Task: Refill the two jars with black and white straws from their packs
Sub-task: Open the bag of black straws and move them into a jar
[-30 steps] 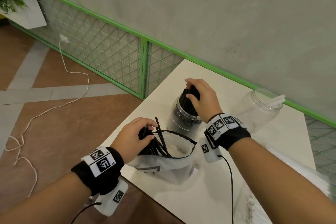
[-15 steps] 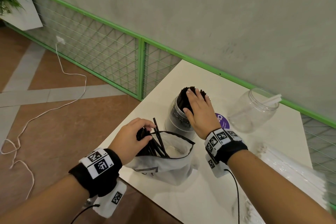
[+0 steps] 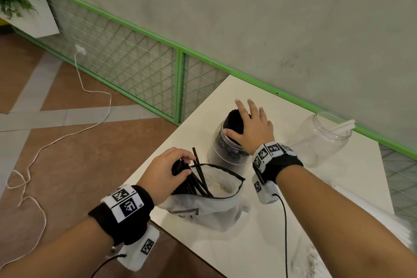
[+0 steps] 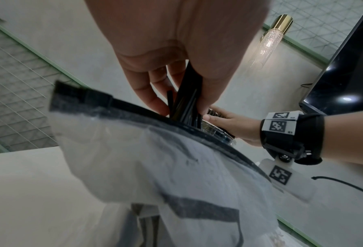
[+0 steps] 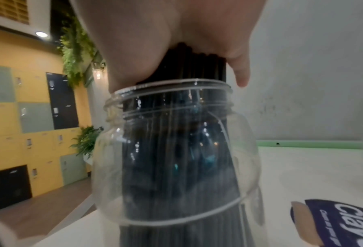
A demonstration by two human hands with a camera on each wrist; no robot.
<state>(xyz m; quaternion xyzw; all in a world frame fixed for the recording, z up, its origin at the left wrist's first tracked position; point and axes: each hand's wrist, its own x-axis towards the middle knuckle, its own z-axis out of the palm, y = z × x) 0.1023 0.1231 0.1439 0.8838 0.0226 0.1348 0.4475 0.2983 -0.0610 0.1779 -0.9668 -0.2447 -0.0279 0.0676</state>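
A clear jar (image 3: 222, 153) (image 5: 176, 150) packed with black straws (image 3: 234, 123) (image 5: 193, 66) stands mid-table. My right hand (image 3: 250, 124) lies flat on the straw tops, fingers spread and straight. In front of it a translucent pack (image 3: 207, 201) (image 4: 176, 167) with a black rim holds a few black straws (image 3: 199, 176). My left hand (image 3: 171, 169) (image 4: 176, 100) grips a bundle of those straws (image 4: 187, 97) at the pack's mouth. A second clear jar (image 3: 320, 140) at the right holds a few white straws (image 3: 343, 125).
A heap of white straws in plastic (image 3: 372, 214) lies along the table's right edge. A purple lid (image 5: 343, 220) sits beside the black jar. The white table (image 3: 259, 244) ends at the left over a brown floor with a white cable (image 3: 67, 133). A green mesh fence (image 3: 140, 70) runs behind.
My right hand went from gripping the straws in the jar to lying flat on their tops with fingers spread. The left hand stayed at the pack, holding its bundle.
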